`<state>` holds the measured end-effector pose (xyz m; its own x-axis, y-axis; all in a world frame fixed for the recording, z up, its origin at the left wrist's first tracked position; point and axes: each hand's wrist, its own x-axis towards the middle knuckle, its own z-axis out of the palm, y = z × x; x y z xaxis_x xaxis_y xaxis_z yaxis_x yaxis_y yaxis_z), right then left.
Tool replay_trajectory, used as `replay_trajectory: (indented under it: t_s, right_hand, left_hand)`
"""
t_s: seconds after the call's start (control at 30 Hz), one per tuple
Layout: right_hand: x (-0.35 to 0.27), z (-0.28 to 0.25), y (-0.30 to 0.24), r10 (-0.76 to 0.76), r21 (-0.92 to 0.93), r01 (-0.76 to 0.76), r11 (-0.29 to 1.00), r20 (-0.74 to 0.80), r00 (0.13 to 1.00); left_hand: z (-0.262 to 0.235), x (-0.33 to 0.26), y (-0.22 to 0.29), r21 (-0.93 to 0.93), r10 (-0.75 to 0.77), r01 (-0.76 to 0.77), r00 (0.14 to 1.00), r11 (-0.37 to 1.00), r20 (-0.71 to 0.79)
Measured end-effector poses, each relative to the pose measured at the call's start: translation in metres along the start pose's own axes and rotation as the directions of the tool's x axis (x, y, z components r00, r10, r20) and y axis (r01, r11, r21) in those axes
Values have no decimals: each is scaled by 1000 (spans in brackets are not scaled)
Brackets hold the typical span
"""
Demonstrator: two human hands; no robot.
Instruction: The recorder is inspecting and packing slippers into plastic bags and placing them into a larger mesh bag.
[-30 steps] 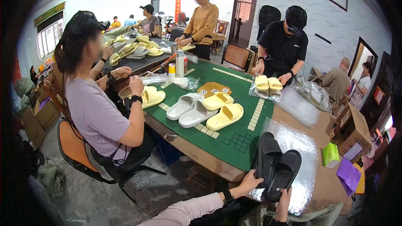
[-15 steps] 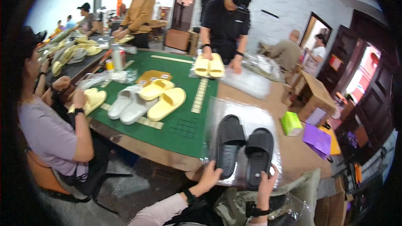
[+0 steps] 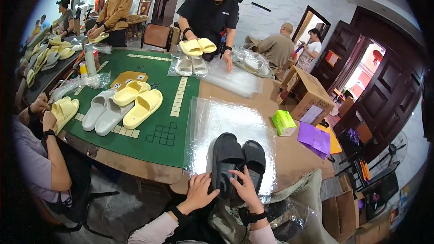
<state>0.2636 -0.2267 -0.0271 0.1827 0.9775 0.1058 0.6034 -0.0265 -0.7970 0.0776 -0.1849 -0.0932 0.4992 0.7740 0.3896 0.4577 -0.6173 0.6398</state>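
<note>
Two black slide slippers lie close together on clear plastic bags at the near edge of the table. The left slipper (image 3: 226, 151) overlaps the right slipper (image 3: 255, 153) a little. My left hand (image 3: 199, 193) is spread on the bags beside the left slipper's heel, its thumb reaching to the heel. Over the left slipper's footbed and the gap between the two, my right hand (image 3: 245, 190) has its fingers apart and touches the slipper's inner side. Beneath the slippers the clear plastic bags (image 3: 230, 117) form a shiny flat stack.
Grey slippers (image 3: 108, 115) and yellow slippers (image 3: 143, 108) lie on the green mat (image 3: 158, 79). Across the table a co-worker (image 3: 210, 13) handles yellow slippers; another person (image 3: 40, 153) sits at left. A green box (image 3: 284, 123), purple bag (image 3: 315, 142) and cardboard box (image 3: 307, 92) stand right.
The black slippers have been drawn together and turned slightly. My right hand has left the right slipper's heel and moved left over the left slipper. The co-worker across has lifted the yellow slippers.
</note>
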Motion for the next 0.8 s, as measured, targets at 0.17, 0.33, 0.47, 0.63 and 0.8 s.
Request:
replay_trajectory:
  t_s: [0.17, 0.33, 0.47, 0.63, 0.8]
  right_hand:
    - [7, 11, 7, 102, -74, -107, 991, -72, 992]
    - [25, 19, 29, 181, -462, -214, 861, -115, 977]
    - [23, 18, 44, 132, -387, -171, 906, -124, 983]
    - [5, 1, 25, 92, -174, -114, 978, -129, 987]
    - [-32, -14, -8, 155, 22, -153, 988, -113, 982]
  left_hand:
    - [-13, -3, 14, 135, 112, -112, 994, 985, 9]
    - [-4, -6, 28, 223, 239, -234, 971, 946, 7]
    - [-11, 1, 28, 225, 290, -293, 956, 929, 45]
    - [-4, -11, 6, 157, 293, -293, 956, 943, 24]
    - [-8, -8, 10, 272, 237, -264, 963, 925, 127]
